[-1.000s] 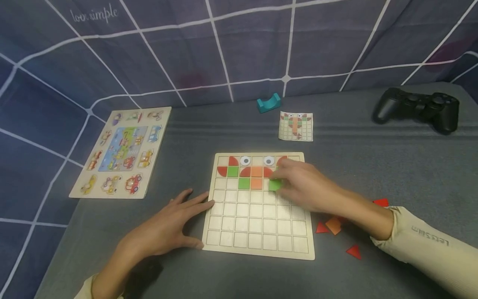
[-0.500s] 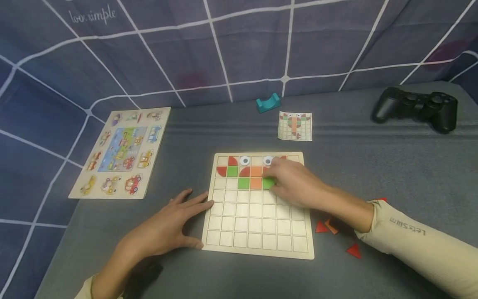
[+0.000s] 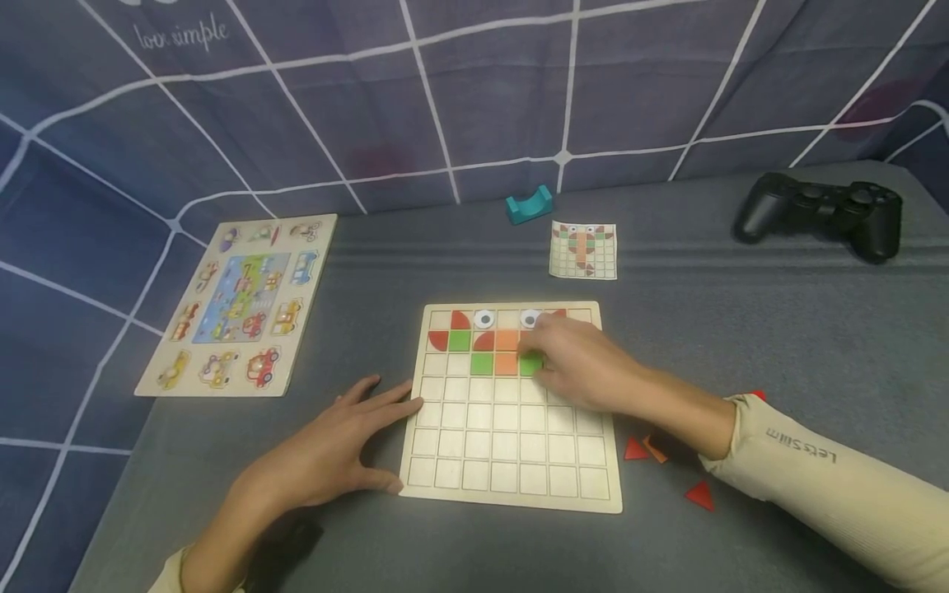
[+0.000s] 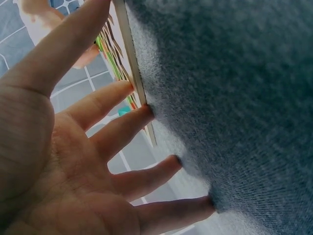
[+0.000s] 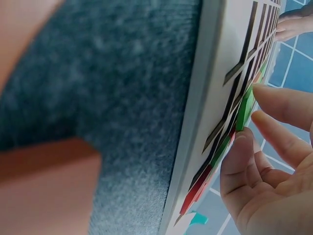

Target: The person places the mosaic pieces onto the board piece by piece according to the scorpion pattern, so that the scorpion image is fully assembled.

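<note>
A wooden grid board (image 3: pixel 489 449) lies on the dark cloth, with red quarter-round, green and orange square tiles and two eye tiles in its upper rows. In the head view my right hand (image 3: pixel 582 362) is over the board's upper right, pinching a green square tile (image 3: pixel 530 365) at a third-row cell beside an orange tile (image 3: pixel 507 364). The right wrist view shows that green tile (image 5: pixel 245 110) slightly tilted between thumb and fingers. My left hand (image 3: pixel 326 449) lies spread, its fingertips and thumb touching the board's left edge; the left wrist view shows these fingers (image 4: pixel 122 132) straight.
Loose red triangles (image 3: pixel 700 496) and an orange piece (image 3: pixel 656 449) lie right of the board, partly under my right forearm. Behind stand a pattern card (image 3: pixel 583 265) and a teal holder (image 3: pixel 530 206). A vehicle puzzle (image 3: pixel 304 362) is at left, a black game controller (image 3: pixel 819 216) at right.
My right hand has shifted slightly left and brought the green square tile over the cell beside the orange one. My left hand has stayed at the board's edge.
</note>
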Available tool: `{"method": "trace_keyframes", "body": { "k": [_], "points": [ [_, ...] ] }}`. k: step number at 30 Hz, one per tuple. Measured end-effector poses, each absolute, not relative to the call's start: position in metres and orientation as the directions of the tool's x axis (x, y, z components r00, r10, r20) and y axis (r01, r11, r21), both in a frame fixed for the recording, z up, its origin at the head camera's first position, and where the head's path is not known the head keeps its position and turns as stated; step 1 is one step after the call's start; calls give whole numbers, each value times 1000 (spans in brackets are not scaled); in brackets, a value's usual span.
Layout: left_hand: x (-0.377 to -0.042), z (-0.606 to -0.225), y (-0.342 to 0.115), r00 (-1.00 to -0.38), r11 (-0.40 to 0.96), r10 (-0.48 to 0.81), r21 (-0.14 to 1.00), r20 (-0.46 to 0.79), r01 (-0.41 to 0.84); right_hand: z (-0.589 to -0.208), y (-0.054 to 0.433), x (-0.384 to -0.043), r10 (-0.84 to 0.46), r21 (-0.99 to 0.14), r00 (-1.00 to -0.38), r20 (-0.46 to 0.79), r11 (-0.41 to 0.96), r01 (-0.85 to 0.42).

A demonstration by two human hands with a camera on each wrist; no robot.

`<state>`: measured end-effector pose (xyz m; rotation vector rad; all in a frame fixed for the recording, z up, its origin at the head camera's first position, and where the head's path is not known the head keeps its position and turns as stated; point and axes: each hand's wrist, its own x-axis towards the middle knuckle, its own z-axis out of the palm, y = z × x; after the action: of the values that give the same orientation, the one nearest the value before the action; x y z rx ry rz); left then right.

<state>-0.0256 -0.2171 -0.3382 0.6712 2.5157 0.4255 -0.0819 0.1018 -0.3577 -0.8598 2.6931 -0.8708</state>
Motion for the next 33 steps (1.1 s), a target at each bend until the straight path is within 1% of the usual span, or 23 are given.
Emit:
{"method": "trace_keyframes", "body": {
  "k": [9,17,24,33],
  "points": [
    [-25,-339,-217,-756,833,529,402,-385,379,-361,104,-82,-588,-583,-808,17,651,-486],
    [-24,-338,-217,-760,836,525,400,-383,376,-358,117,-79,-572,-647,-820,4,624,-438],
    [-25,-337,-216,-761,841,518,397,-391,368,-351,150,-67,-546,-658,-838,27,621,-426],
    [-25,-339,-217,-759,841,518,399,-395,366,-354,207,-45,-484,-654,-875,-13,666,-359]
  ]
}}
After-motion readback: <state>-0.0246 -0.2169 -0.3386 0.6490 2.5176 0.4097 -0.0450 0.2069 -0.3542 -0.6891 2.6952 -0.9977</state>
